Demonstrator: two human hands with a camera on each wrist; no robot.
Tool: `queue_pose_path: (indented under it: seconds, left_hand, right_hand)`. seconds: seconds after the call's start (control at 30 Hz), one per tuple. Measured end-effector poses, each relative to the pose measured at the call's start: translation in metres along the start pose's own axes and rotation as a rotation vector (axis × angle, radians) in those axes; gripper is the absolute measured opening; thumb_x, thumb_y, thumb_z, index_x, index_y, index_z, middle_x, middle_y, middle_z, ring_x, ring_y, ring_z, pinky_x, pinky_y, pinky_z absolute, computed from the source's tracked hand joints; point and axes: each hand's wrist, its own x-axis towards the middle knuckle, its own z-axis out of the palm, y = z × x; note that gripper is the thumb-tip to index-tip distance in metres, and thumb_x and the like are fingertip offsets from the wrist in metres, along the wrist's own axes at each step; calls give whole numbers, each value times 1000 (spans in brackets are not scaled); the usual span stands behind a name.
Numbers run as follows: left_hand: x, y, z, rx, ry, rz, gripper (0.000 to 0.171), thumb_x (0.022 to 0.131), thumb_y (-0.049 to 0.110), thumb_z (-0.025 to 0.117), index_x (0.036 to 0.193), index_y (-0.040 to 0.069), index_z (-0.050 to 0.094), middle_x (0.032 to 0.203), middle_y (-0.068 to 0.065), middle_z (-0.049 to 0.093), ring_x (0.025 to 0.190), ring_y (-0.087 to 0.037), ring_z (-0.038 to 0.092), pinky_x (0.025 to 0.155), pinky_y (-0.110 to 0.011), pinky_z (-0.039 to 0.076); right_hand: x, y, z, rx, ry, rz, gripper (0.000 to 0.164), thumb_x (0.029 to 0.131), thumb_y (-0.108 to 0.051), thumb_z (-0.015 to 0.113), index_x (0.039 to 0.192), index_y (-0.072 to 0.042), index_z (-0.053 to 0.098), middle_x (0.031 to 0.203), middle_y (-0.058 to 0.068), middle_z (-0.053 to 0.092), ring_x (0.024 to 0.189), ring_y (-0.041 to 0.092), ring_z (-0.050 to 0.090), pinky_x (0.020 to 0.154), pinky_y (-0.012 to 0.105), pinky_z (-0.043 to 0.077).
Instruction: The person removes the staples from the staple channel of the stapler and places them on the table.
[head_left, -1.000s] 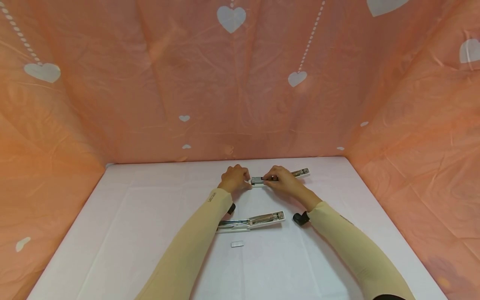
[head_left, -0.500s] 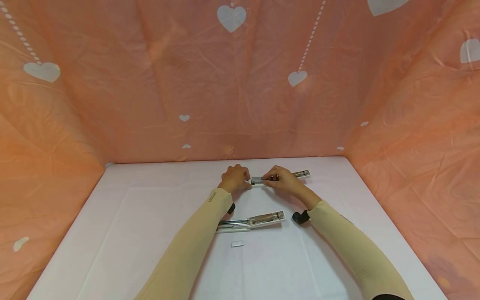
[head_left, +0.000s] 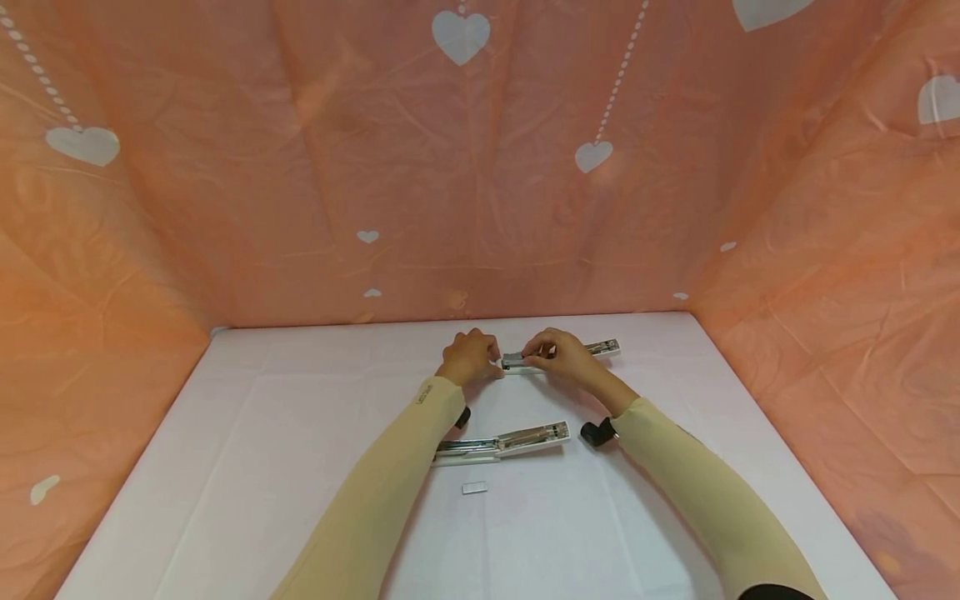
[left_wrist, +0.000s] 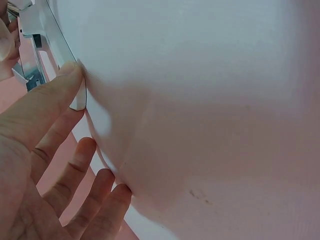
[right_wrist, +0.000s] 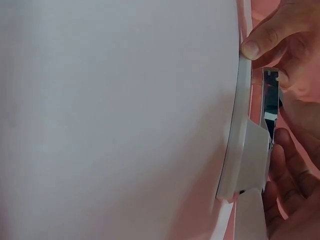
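A white stapler [head_left: 604, 348] lies at the back of the table with its top arm swung up, exposing the metal magazine [right_wrist: 270, 100]. My left hand [head_left: 470, 357] pinches the front end of its base [left_wrist: 79, 97] between thumb and forefinger, the other fingers [left_wrist: 107, 205] resting on the table. Over the magazine, my right hand [head_left: 562, 357] pinches a small grey strip of staples [head_left: 513, 357] with thumb and fingertips. My right fingers [right_wrist: 290, 170] partly hide the magazine's middle and the hinge in the head view.
A second stapler [head_left: 534, 437], opened out, lies nearer on the white table [head_left: 300, 467], its left end hidden behind my left sleeve [head_left: 375, 483]. A small silver staple strip [head_left: 475, 487] lies in front of it. Orange cloth [head_left: 480, 208] with hearts hangs behind the table.
My right hand's fingers have shifted slightly to the left over the magazine, and the grey strip looks a little more tilted. The stapler's raised arm sits slightly lower than one second ago.
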Motion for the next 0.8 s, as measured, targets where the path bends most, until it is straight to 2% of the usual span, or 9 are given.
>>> queue_pose_path:
  seconds: [0.2, 0.43, 0.67, 0.8]
  left_hand:
    - [0, 0, 1, -5, 2, 4, 25, 92, 27, 89, 107, 13, 75, 125, -8, 62, 124, -34, 55, 105, -55, 47]
    - [1, -1, 3, -12, 4, -1, 25, 91, 27, 90, 105, 13, 75, 124, -8, 62, 121, -33, 56, 104, -55, 47]
    - [2, -2, 3, -13, 15, 3, 25, 90, 27, 90, 105, 13, 75, 123, -8, 63, 121, -34, 56, 103, -56, 48]
    - [2, -2, 3, -18, 13, 3, 25, 91, 27, 90, 105, 13, 75, 124, -8, 63, 122, -34, 56, 104, -56, 48]
  right_hand:
    - [3, -2, 1, 14, -6, 16, 6, 96, -10, 82, 100, -9, 78, 104, 6, 71, 90, 19, 64, 81, 35, 52]
    - [9, -2, 3, 3, 5, 21, 7, 94, -9, 83, 97, -8, 77, 95, 4, 72, 85, 17, 64, 75, 31, 50]
    - [12, -3, 3, 23, 29, -12, 16, 94, -8, 83, 107, -2, 75, 91, 6, 71, 83, 17, 63, 75, 30, 50]
    - [13, -5, 3, 2, 11, -39, 14, 95, -7, 82, 109, -3, 80, 93, 6, 71, 82, 15, 62, 75, 29, 51]
